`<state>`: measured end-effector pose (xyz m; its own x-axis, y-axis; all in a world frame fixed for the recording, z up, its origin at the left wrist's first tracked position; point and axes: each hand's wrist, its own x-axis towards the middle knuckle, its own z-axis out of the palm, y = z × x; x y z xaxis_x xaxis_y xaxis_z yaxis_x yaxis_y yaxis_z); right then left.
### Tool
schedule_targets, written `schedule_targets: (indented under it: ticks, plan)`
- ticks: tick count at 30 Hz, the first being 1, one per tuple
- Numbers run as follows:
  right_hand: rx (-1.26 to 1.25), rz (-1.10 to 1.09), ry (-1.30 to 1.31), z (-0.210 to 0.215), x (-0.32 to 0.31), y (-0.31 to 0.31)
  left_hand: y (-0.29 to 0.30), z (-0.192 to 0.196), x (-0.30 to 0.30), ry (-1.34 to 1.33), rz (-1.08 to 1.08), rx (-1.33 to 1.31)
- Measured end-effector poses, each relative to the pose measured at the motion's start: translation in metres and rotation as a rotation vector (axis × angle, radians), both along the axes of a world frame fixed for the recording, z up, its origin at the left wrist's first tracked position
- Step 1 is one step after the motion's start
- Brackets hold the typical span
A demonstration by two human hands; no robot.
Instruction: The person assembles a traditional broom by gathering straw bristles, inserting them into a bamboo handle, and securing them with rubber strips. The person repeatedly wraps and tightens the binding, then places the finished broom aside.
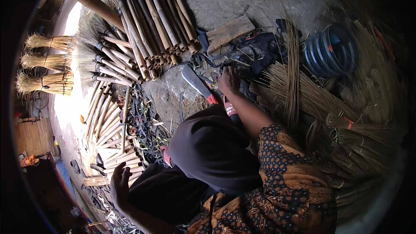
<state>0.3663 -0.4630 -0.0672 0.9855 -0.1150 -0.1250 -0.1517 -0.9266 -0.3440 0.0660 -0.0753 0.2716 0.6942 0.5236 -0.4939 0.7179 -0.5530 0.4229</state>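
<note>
My right hand (229,81) reaches forward, palm down, onto the ground by a dark cloth (255,50); its fingers are hidden from above, so I cannot tell whether it grips anything. Just left of it lies a broad-bladed knife (193,80) with a red handle. A second red and white handle (230,109) shows under my wrist. My left hand (119,184) rests with fingers spread at the lower left, beside loose bamboo sticks (108,125). My knee in dark cloth (212,147) fills the middle.
Stacked bamboo handles (151,21) lie at the far left, finished brush heads (43,65) beyond them. A wooden board (229,32), a coil of black strapping (331,52), bundles of straw fibre (303,91) and a heap of black strips (143,121) surround me.
</note>
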Motion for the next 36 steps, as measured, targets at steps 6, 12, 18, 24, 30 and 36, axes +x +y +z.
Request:
schedule_targets:
  ticks: [6,12,18,24,30,36]
  plan:
    - [-0.084,0.025,-0.018,-0.003,-0.005,-0.083,-0.002,0.002,0.002,0.001,-0.015,0.025]
    - [-0.11,-0.003,-0.001,-0.008,0.023,-0.133,0.002,0.001,0.002,-0.039,-0.001,-0.066]
    - [0.044,-0.471,-0.029,-0.086,0.019,-0.142,0.005,-0.005,0.002,-0.068,-0.003,-0.097]
    - [0.251,-0.392,0.108,-0.068,0.028,-0.159,0.005,-0.006,0.003,-0.072,-0.044,-0.085]
    - [1.149,-0.743,-0.261,0.055,0.042,-0.192,-0.003,-0.002,0.006,-0.098,-0.065,-0.047]
    - [1.835,-0.456,-0.319,0.188,0.025,-0.263,-0.01,0.0,0.009,-0.108,-0.09,0.009]
